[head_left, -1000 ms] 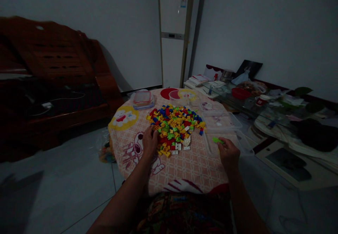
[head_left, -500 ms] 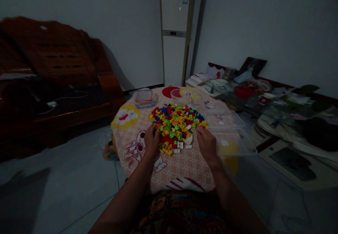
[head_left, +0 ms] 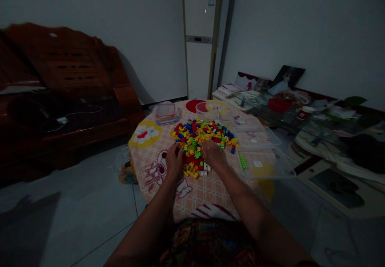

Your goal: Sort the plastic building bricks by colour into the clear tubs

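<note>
A heap of toy building bricks (head_left: 200, 132) in red, yellow, green, blue and white lies on the round table. At its near left edge rests my left hand (head_left: 175, 160), fingers loosely bent with a gap by the thumb and nothing visible in them. My right hand (head_left: 214, 154) reaches over the front right of the heap. Its fingertips are down among the bricks and hidden, so whether it holds one cannot be seen. A long green brick (head_left: 243, 162) lies inside the clear plastic box (head_left: 278, 170) to the right.
Behind that box lies another clear tray (head_left: 266, 136). Stacked lidded containers (head_left: 166, 112) stand at the back left on the patterned tablecloth (head_left: 210, 196). A cluttered glass side table (head_left: 300, 118) flanks the right, and a wooden bench (head_left: 72, 86) the left.
My right hand has moved left from the heap's right side onto the bricks. A long green brick now lies in the near clear box. My left hand has hardly moved.
</note>
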Available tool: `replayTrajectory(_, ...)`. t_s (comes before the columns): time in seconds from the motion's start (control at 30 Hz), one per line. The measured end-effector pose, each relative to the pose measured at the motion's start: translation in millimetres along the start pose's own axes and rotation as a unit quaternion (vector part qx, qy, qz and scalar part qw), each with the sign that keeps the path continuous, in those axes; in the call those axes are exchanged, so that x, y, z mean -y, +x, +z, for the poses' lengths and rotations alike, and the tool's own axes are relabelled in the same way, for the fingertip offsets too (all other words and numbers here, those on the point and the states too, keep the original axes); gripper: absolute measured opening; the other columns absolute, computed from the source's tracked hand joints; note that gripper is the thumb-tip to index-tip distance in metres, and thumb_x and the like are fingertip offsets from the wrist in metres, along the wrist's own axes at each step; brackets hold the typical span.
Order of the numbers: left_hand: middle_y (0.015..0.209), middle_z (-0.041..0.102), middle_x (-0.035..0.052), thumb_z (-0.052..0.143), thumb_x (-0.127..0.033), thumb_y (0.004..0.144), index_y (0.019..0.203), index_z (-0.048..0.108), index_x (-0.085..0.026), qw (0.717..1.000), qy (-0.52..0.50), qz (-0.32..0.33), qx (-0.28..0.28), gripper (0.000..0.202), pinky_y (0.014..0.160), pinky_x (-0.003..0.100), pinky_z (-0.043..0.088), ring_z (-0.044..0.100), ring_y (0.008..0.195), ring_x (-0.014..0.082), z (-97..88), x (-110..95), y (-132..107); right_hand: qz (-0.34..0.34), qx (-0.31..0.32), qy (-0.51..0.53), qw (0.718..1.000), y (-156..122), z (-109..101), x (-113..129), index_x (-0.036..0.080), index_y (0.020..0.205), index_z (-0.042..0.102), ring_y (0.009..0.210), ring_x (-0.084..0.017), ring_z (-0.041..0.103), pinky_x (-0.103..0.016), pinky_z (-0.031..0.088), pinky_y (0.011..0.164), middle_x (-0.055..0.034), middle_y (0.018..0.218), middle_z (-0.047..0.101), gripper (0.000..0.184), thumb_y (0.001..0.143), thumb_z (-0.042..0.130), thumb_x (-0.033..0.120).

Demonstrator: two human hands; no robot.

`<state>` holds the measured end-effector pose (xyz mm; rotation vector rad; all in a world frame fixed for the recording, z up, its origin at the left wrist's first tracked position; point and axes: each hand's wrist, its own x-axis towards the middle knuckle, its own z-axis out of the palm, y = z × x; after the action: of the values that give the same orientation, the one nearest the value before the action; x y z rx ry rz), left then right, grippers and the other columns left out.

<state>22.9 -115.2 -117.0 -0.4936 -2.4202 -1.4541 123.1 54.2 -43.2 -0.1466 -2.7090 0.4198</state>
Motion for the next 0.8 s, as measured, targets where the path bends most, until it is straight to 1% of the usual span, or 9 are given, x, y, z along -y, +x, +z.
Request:
replayTrajectory(0.1,0.137,0.065,0.0125,0.053,-0.031,0.088,0.124,0.067,-0.019,1.0,0.001,-0.003,-0.001,0.041,0.115,0.049,0.042,0.058,0.129,0.0291,0.7,0.7,0.1,0.021,-0.104,0.067,0.992,-7.9,-10.5,-9.6,0.019,0.112,0.074,0.104,-0.026,0.067,-0.038,0.051,0.094,-0.0111,0.11,0.075,0.027,0.094,0.055,0.017)
replayTrajectory(0.2,0.137,0.065,0.0134,0.054,-0.029,0.087,0.124,0.067,-0.018,1.0,0.002,-0.001,-0.003,0.041,0.116,0.049,0.041,0.057,0.13,0.0291,1.7,1.1,0.5,0.048,-0.21,0.127,0.968,-27.7,-32.4,-25.9,0.019,0.106,0.076,0.096,-0.024,0.069,-0.035,0.054,0.087,-0.0102,0.102,0.076,0.025,0.095,0.054,0.026)
replayTrajectory(0.27,0.137,0.065,0.0133,0.055,-0.028,0.087,0.125,0.067,-0.017,1.0,0.0,-0.001,-0.003,0.041,0.116,0.049,0.041,0.057,0.13,0.0288,2.3,1.2,0.9,0.071,-0.255,0.147,0.953,-45.1,-50.5,-38.8,0.02,0.102,0.077,0.09,-0.023,0.07,-0.034,0.054,0.081,-0.0094,0.097,0.076,0.027,0.096,0.054,0.034)
replayTrajectory(0.33,0.136,0.066,0.0127,0.056,-0.027,0.085,0.124,0.067,-0.018,1.0,-0.001,-0.002,-0.003,0.041,0.116,0.048,0.042,0.058,0.129,0.0284,2.7,1.5,1.4,0.099,-0.284,0.15,0.942,-63.5,-66.5,-53.0,0.019,0.099,0.077,0.085,-0.022,0.07,-0.033,0.054,0.077,-0.009,0.094,0.076,0.029,0.094,0.056,0.039)
replayTrajectory(0.43,0.135,0.067,0.0126,0.056,-0.025,0.084,0.122,0.067,-0.017,1.0,0.0,0.0,-0.005,0.041,0.115,0.047,0.042,0.059,0.128,0.0281,3.1,2.2,2.0,0.135,-0.303,0.127,0.935,-88.9,-79.7,-77.7,0.018,0.096,0.077,0.081,-0.022,0.069,-0.034,0.054,0.076,-0.0099,0.092,0.076,0.031,0.091,0.058,0.042)
replayTrajectory(0.53,0.135,0.067,0.0132,0.057,-0.025,0.084,0.122,0.068,-0.017,1.0,-0.001,0.007,-0.01,0.04,0.115,0.047,0.042,0.059,0.129,0.0285,3.3,3.1,2.2,0.157,-0.283,0.086,0.942,-107.7,-79.3,-102.9,0.016,0.094,0.077,0.079,-0.024,0.069,-0.037,0.054,0.076,-0.0125,0.091,0.076,0.035,0.089,0.056,0.043)
replayTrajectory(0.6,0.135,0.067,0.0129,0.057,-0.025,0.084,0.121,0.068,-0.017,1.0,-0.002,0.01,-0.011,0.04,0.115,0.048,0.042,0.059,0.128,0.0285,3.3,3.5,2.0,0.162,-0.261,0.06,0.95,-114.3,-75.6,-113.5,0.015,0.094,0.077,0.081,-0.026,0.069,-0.039,0.053,0.077,-0.0145,0.091,0.076,0.037,0.088,0.053,0.042)
replayTrajectory(0.7,0.134,0.067,0.0124,0.057,-0.025,0.084,0.121,0.068,-0.018,1.0,0.001,0.011,-0.01,0.039,0.115,0.047,0.043,0.059,0.128,0.0286,3.1,3.8,1.6,0.159,-0.266,0.025,0.95,-111.8,-69.3,-110.7,0.014,0.095,0.076,0.085,-0.028,0.068,-0.042,0.052,0.082,-0.0161,0.092,0.075,0.036,0.09,0.05,0.039)
replayTrajectory(0.8,0.134,0.067,0.0128,0.057,-0.026,0.084,0.121,0.069,-0.017,1.0,0.002,0.009,-0.009,0.039,0.114,0.047,0.044,0.06,0.127,0.0289,3.1,4.2,1.7,0.125,-0.263,0.03,0.956,-93.7,-58.8,-86.8,0.015,0.097,0.075,0.089,-0.026,0.067,-0.039,0.051,0.086,-0.0145,0.096,0.075,0.032,0.095,0.048,0.033)
